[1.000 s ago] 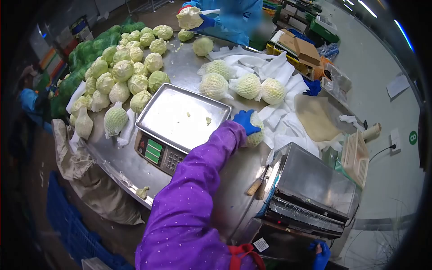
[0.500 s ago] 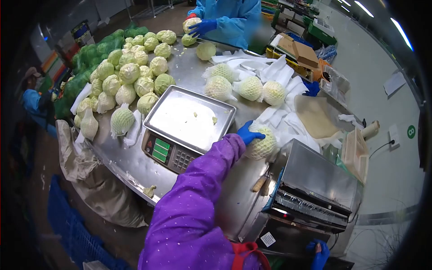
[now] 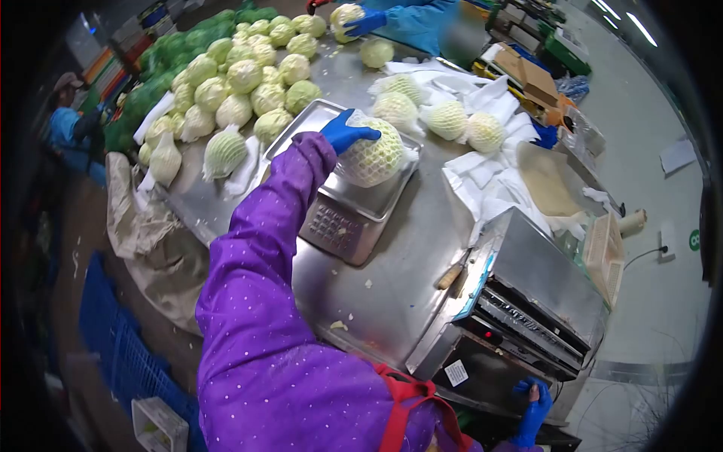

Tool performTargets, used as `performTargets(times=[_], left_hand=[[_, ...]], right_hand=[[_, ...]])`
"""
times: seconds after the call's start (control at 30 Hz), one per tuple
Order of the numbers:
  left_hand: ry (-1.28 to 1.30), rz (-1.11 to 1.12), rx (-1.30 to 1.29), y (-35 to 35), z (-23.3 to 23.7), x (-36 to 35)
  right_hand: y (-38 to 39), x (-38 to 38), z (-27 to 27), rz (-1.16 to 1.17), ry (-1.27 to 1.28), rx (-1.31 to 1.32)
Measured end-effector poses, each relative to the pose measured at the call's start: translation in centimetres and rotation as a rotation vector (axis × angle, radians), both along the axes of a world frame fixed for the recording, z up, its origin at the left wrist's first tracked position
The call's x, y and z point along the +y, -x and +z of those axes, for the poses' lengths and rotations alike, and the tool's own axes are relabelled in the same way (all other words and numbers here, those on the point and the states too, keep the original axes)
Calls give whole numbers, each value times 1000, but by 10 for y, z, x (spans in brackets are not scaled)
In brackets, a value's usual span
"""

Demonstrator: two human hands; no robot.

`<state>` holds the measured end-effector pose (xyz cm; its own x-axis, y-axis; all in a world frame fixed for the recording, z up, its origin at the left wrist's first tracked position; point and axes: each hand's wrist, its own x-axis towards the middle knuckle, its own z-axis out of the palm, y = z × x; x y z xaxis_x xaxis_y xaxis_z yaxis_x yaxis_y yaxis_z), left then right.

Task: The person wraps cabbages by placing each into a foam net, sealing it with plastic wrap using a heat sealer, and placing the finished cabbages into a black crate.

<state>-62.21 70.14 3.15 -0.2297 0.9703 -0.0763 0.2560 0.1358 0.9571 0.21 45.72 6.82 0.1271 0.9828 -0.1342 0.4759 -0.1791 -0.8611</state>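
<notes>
Left hand (image 3: 348, 134): gloved, fingers curled over the top of the netted cabbage (image 3: 375, 157), gripping it.
Netted cabbage: sitting on the scale (image 3: 337, 223) tray, crowding the 2 o'clock rim.
Right hand (image 3: 532, 413): down at 5 o'clock, against the wrapping machine (image 3: 527, 297) front. Open or closed, can't tell.
Roll risk: a round head that near the rim could tip off if the grip loosens.
Weight risk: the sleeve (image 3: 279, 203) crosses over the tray, and leaning on it could skew the reading.
Around: cabbage pile (image 3: 248, 75) at 11 o'clock, co-worker's hand (image 3: 367, 21) at 12.

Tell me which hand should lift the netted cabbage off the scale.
Left, likely: the left hand holds the netted cabbage on the scale, while the right hand is down by the machine.
</notes>
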Motion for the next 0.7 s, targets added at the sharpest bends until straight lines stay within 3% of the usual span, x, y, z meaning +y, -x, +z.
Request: performTargets(times=[0.1,0.13,0.23,0.27,0.3,0.33,0.43,0.6,0.7], left_hand=[[169,138,249,20,-21,-6],[250,94,120,21,-8,-16],[13,138,391,56,35,-37],[-190,225,335,96,28,-29],[-401,340,335,109,52,-49],[-495,219,185,126,75,-71],[-505,346,58,121,128,-149],[-465,400,140,123,123,-201],[-453,426,-21,121,109,-204]], right_hand=[[12,18,6,118,-40,-39],[19,24,10,144,-45,-84],[19,35,6,171,-27,-120],[11,36,-4,159,-29,-82],[11,38,-6,172,-17,-86],[13,40,-7,181,-6,-87],[29,47,-7,225,13,-81],[54,58,0,272,38,-93],[65,58,9,272,54,-86]])
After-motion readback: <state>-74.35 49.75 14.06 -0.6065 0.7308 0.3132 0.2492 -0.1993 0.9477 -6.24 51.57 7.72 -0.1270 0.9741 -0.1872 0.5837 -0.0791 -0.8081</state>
